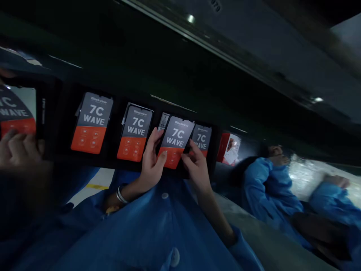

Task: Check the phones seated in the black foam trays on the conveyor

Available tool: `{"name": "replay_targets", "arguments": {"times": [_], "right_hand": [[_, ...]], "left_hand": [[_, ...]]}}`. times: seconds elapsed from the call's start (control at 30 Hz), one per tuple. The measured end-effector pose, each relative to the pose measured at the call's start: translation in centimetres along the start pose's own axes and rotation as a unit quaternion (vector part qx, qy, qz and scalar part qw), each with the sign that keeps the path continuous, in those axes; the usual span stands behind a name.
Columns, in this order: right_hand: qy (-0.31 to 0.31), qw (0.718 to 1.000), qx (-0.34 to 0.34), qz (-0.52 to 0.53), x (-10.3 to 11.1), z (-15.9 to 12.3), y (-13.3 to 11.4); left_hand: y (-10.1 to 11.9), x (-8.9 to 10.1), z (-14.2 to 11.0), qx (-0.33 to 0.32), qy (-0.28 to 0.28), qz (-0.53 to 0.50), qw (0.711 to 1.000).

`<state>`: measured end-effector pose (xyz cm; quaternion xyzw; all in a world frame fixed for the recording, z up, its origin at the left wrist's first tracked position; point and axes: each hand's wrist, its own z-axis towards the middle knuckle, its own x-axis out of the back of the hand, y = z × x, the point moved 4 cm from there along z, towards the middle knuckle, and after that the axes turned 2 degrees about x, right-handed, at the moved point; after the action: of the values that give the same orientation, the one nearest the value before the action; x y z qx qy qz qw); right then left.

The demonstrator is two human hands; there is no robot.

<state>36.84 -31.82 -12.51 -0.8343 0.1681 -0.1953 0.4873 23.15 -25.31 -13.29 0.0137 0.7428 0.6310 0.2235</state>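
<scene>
Black matte worktop (pixel 135 84): grey-and-orange rectangular Blackview 7C Wave cardboard boxes (pixel 91 123) lying flat in a single row; red-and-white carton (pixel 229 149) at right end.

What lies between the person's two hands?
A grey-and-orange Blackview 7C Wave box lies between the left hand and the right hand, as the head view shows.

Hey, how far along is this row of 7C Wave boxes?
Looks done: a Blackview 7C Wave box and a second box, lying flat in line. In hand: a third box, between the left hand and right hand. Still left: a fourth box, partly covered by the third, and a red-and-white package farther along. Nothing shows how many more follow.
</scene>
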Motion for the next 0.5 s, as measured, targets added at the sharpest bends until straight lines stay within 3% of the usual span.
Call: {"name": "replay_targets", "arguments": {"times": [0.27, 0.5], "right_hand": [[0.033, 0.991, 0.117, -0.049, -1.2, -1.1, 0.4], [0.077, 0.979, 0.181, -0.063, -1.4, -1.6, 0.9]], "left_hand": [[0.2, 0.6, -0.4, -0.077, 0.021, -0.031, 0.996], [-0.1, 1.0, -1.2, -0.126, 0.022, 0.005, 0.992]]}}
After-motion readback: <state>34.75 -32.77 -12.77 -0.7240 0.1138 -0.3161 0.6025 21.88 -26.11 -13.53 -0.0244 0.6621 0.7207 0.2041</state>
